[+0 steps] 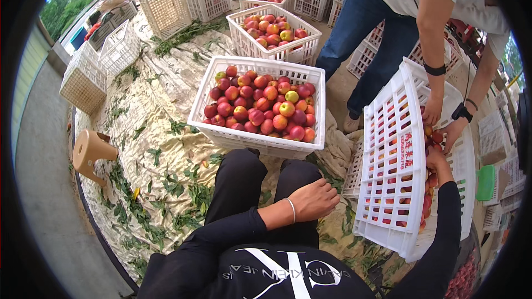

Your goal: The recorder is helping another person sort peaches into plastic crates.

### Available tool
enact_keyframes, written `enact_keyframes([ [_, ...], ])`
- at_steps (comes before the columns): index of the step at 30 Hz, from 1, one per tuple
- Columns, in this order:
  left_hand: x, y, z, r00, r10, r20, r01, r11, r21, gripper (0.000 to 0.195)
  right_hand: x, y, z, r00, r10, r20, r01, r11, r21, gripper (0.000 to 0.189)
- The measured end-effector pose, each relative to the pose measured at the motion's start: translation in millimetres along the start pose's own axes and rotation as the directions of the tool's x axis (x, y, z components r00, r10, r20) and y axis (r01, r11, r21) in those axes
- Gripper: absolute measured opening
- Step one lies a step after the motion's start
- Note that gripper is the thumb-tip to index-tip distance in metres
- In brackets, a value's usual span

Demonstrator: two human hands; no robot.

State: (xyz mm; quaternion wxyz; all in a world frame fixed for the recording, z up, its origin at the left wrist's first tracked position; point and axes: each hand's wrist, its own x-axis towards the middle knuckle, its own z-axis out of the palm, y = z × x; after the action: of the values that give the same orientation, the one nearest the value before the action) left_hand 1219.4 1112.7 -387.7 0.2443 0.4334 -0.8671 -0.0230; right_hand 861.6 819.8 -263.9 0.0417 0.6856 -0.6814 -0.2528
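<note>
My left hand point(312, 200) rests across my right knee, its fingers curled and close together. Its palm faces away from me, so whatever it may hold is hidden. At the right, my right hand point(435, 158) reaches into a white plastic crate point(370, 207) that bears red writing. Its fingers are among nectarines point(437, 137), and a firm hold on one cannot be made out. A co-worker's two hands point(451, 131) are in the same crate, just beyond mine. Before my knees stands another white plastic crate point(253, 139), full of red and yellow nectarines point(256, 117).
More nectarine crates point(272, 56) stand behind, with stacked crates point(208, 0) farther back. Several crates without visible fruit point(85, 79) sit at the left, near a tan plastic stool point(93, 153). Leaves point(174, 185) litter the pale ground sheet point(166, 104). The co-worker's legs point(353, 29) are close at right.
</note>
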Motion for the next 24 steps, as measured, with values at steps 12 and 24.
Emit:
enact_keyframes([
  [12, -17, -3, 9, 0.991, 0.080, -0.111, -0.087, 0.995, -0.056, 0.016, -152, -45, -115, 0.979, 0.061, -0.196, 0.059, 0.830, 0.555, 0.069],
  [24, -39, 15, 17, 0.983, 0.182, 0.006, -0.182, 0.982, 0.043, 0.019, -227, -255, -169, 0.768, -0.500, -0.400, 0.603, 0.355, 0.714, 0.080],
])
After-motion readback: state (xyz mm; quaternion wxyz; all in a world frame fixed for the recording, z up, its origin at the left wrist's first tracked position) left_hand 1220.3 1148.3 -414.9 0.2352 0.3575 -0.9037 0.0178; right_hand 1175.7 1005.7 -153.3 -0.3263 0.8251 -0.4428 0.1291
